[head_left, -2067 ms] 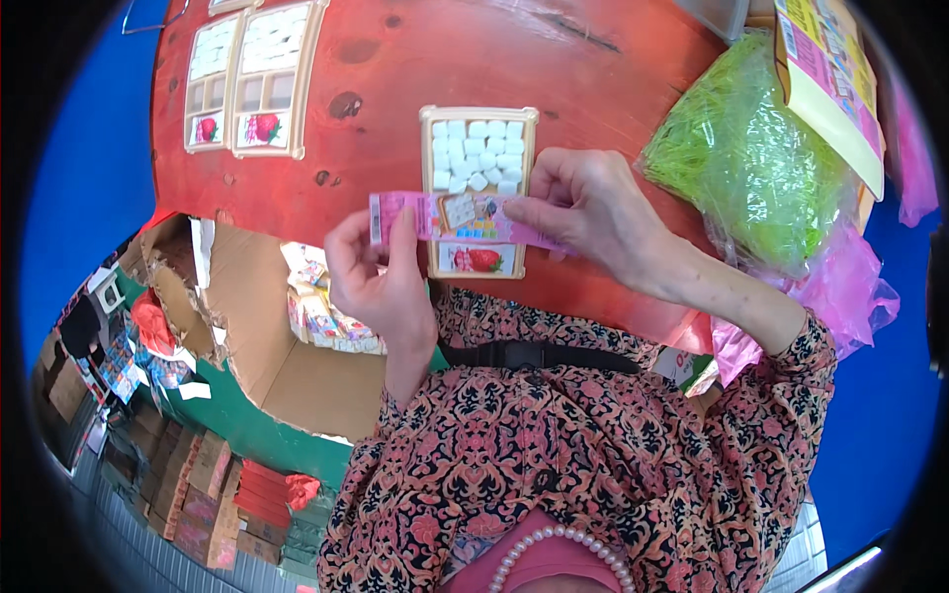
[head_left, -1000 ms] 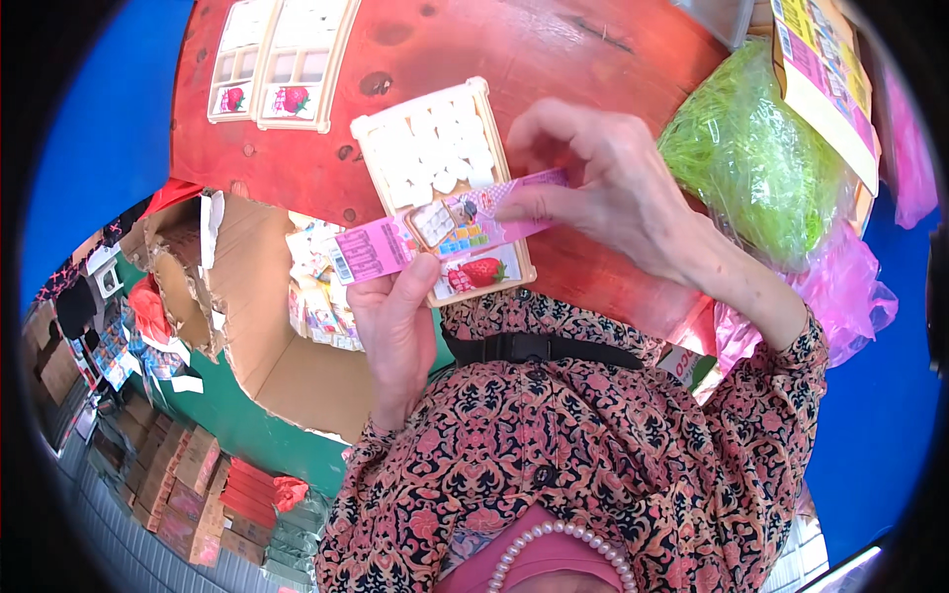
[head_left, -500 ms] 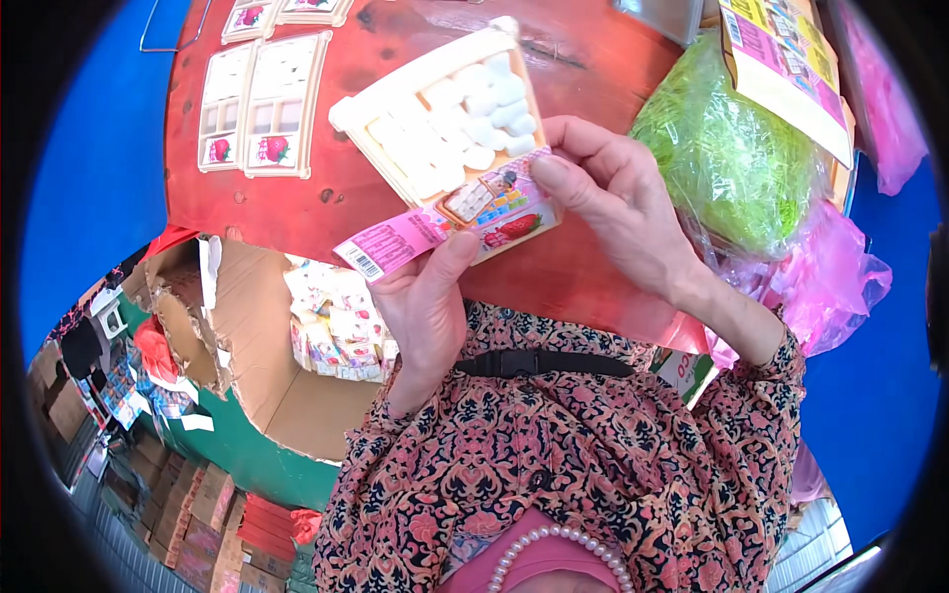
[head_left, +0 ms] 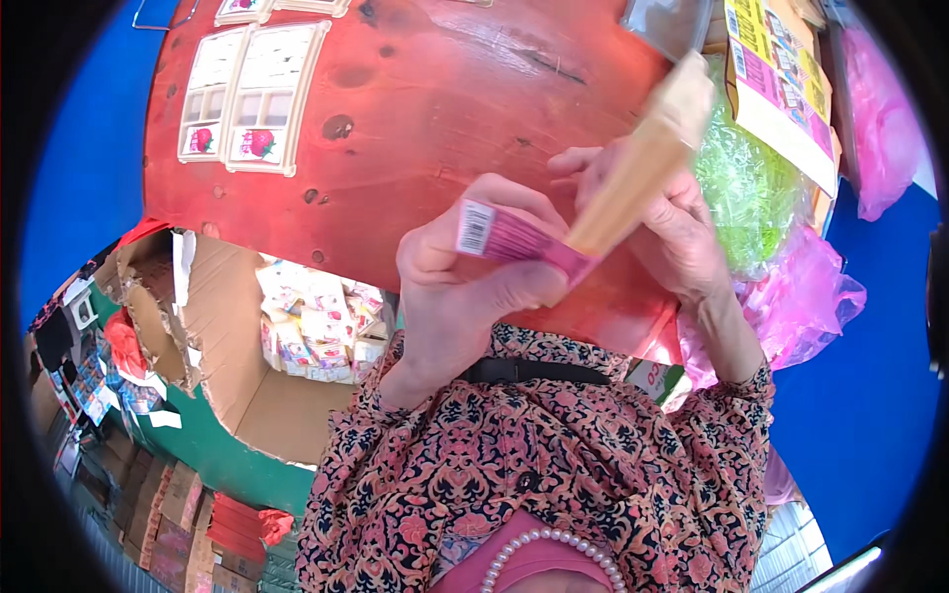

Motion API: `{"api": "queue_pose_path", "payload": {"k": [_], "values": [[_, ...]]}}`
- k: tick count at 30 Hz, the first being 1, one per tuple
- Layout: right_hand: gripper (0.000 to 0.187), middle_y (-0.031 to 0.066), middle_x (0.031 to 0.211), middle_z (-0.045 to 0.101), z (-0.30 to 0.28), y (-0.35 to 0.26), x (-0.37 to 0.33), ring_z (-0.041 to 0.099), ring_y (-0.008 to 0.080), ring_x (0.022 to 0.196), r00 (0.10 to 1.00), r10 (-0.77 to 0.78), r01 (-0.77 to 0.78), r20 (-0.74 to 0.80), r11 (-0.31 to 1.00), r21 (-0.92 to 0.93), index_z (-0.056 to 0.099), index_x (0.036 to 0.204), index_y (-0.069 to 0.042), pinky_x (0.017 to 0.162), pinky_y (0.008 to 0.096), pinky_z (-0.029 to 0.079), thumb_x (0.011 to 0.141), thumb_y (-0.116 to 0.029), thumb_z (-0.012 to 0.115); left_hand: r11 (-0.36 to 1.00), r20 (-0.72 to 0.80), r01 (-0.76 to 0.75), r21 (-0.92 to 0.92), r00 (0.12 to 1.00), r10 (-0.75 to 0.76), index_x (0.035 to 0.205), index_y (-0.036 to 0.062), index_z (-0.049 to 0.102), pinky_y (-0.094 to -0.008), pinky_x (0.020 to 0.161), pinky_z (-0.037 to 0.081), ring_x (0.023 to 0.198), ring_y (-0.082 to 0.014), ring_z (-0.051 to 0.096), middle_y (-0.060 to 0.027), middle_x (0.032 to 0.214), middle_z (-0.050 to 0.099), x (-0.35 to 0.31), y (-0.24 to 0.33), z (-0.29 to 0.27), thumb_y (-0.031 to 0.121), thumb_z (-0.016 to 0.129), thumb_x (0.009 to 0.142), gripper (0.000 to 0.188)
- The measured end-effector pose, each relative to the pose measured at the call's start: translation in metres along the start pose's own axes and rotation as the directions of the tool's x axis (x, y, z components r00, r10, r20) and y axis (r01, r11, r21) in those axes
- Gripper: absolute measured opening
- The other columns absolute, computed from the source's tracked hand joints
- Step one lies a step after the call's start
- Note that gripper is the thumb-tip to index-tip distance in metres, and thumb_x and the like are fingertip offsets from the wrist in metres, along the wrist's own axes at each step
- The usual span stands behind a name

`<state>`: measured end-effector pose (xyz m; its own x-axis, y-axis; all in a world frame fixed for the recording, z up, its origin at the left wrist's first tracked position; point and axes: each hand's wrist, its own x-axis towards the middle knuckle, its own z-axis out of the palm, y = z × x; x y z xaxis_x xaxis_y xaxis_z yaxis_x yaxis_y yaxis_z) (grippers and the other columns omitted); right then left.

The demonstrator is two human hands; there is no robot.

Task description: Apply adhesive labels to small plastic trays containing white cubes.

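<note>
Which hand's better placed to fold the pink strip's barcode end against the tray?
Probably the left hand: its thumb lies on the strip, and the barcode end sticks out over it. The right hand is farther away, partly hidden behind the tilted tray.

One head-worn fisheye view, steeply downward from near above the hands [head_left: 465,282] and red table [head_left: 425,128]

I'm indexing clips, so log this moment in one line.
left fingers: pinching pink strip | right fingers: partly behind tray | tray: tilted edge-on
</note>
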<state>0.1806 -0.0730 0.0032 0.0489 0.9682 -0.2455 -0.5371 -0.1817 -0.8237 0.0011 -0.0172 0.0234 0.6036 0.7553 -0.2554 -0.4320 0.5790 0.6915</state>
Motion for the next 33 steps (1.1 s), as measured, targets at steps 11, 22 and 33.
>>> {"api": "queue_pose_path", "payload": {"k": [11, 22, 33], "values": [[0.022, -0.0021, 0.082, 0.035, -0.007, -0.003, -0.009, 0.036, 0.0151, 0.086, 0.974, -0.106, 0.065, 0.199, 0.977, 0.204, 0.051, 0.093, -0.015, 0.092, 0.0372, 0.037, 0.087, -0.036, 0.053, 0.988, 0.345, 0.138, 0.072, 0.926, -0.154, 0.079, 0.0004, 0.061, -0.0291, 0.079, 0.038, 0.074, -0.0155, 0.054, -0.0086, 0.073, 0.060, 0.010, -0.013, 0.025, -0.004, 0.072, 0.065, 0.018], [0.033, -0.0012, 0.075, 0.037, -0.008, 0.009, -0.006, 0.033, 0.0129, 0.072, 0.964, -0.197, 0.131, 0.180, 0.937, 0.323, 0.053, 0.104, -0.006, 0.064, 0.0258, 0.031, 0.086, -0.034, 0.055, 0.991, 0.262, 0.125, 0.036, 0.956, -0.130, 0.082, -0.0025, 0.062, -0.0275, 0.084, 0.038, 0.093, -0.0124, 0.049, -0.0020, 0.082, 0.058, 0.013, -0.023, 0.038, -0.001, 0.067, 0.075, 0.009], [0.039, -0.0055, 0.074, 0.035, 0.004, 0.006, -0.009, 0.030, 0.0106, 0.071, 0.970, -0.221, 0.200, 0.105, 0.964, 0.177, 0.052, 0.096, -0.012, 0.070, 0.0278, 0.026, 0.077, -0.044, 0.062, 0.974, 0.260, 0.208, 0.093, 0.939, -0.225, 0.083, -0.0050, 0.061, -0.0202, 0.066, 0.042, 0.073, -0.0067, 0.052, -0.0021, 0.075, 0.059, 0.022, -0.026, 0.037, 0.007, 0.062, 0.083, 0.012]]}}
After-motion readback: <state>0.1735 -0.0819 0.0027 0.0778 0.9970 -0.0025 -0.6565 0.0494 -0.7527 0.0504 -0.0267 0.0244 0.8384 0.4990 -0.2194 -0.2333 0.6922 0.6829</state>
